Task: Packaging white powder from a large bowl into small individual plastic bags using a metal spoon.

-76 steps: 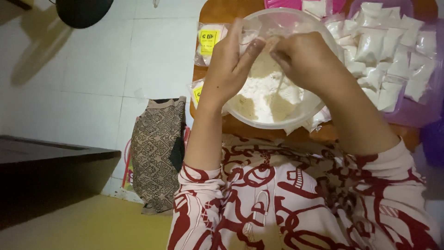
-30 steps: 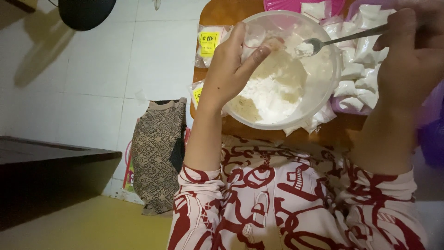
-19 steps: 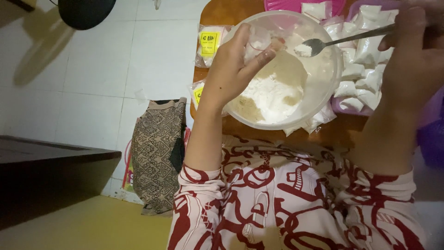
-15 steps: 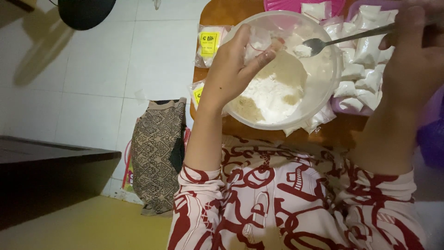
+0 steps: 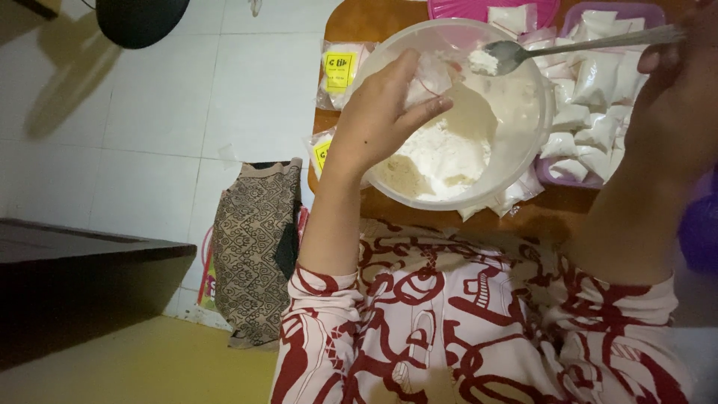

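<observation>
A clear plastic bowl [image 5: 537, 142] of white powder [image 5: 445, 153] stands on a brown wooden table [image 5: 374, 19]. My left hand [image 5: 378, 116] holds a small clear plastic bag [image 5: 432, 75] open over the bowl. My right hand [image 5: 677, 97] grips a metal spoon [image 5: 568, 49] by its handle. The spoon's bowl carries a lump of white powder and hovers just right of the bag's mouth.
A purple tray [image 5: 636, 11] with several filled white bags sits right of the bowl, a pink tray [image 5: 456, 9] behind it. Packets with yellow labels [image 5: 340, 71] lie at the table's left edge. A patterned cloth bag [image 5: 254, 247] stands on the white tiled floor.
Earlier both hands were together over the bowl. My right hand then lifted the spoon with powder up to the right, and now holds it near the bag in my left hand.
</observation>
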